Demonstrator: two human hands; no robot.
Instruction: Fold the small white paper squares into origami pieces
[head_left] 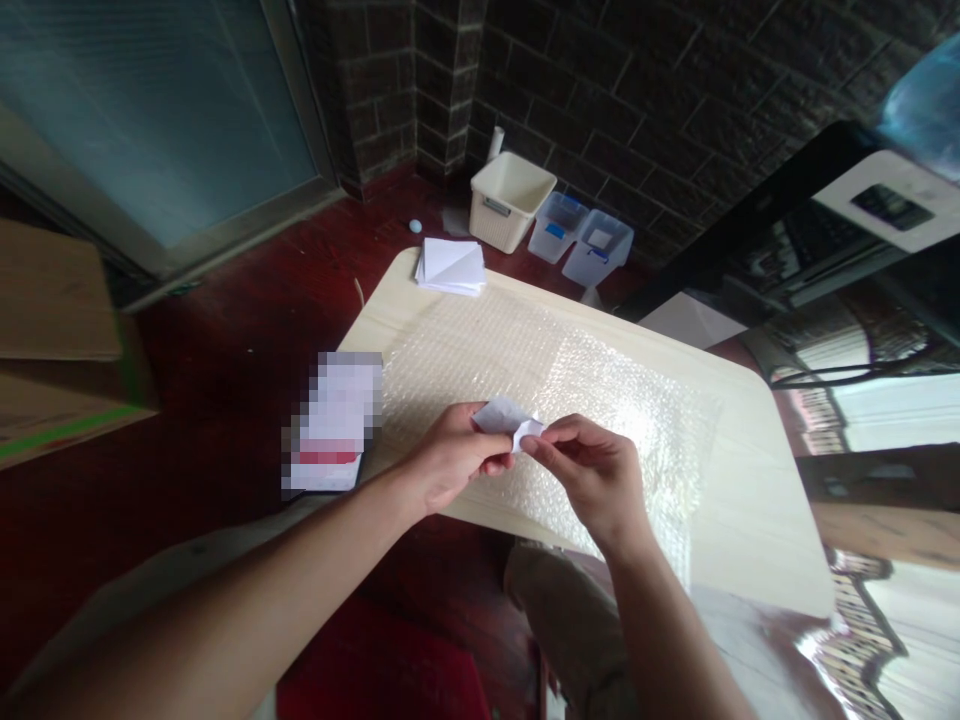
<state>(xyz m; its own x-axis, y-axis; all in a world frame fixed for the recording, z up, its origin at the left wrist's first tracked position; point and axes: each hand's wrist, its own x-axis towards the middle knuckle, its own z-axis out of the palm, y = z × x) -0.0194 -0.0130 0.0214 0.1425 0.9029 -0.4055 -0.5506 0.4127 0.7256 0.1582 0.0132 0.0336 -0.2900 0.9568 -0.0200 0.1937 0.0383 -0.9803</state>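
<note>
A small folded piece of white paper is held between both hands above the table. My left hand grips its left part, thumb on top and fingers curled beneath. At the paper's right end, my right hand pinches a folded corner between thumb and forefinger. Under the hands lies a sheet of clear bubble wrap, spread over the pale table. The fingertips partly hide the paper's folds.
A stack of white paper sits at the table's far left corner. A blurred-out flat object lies at the left edge. Beyond the table stand a cream basket and two clear bins. A cardboard box is at left.
</note>
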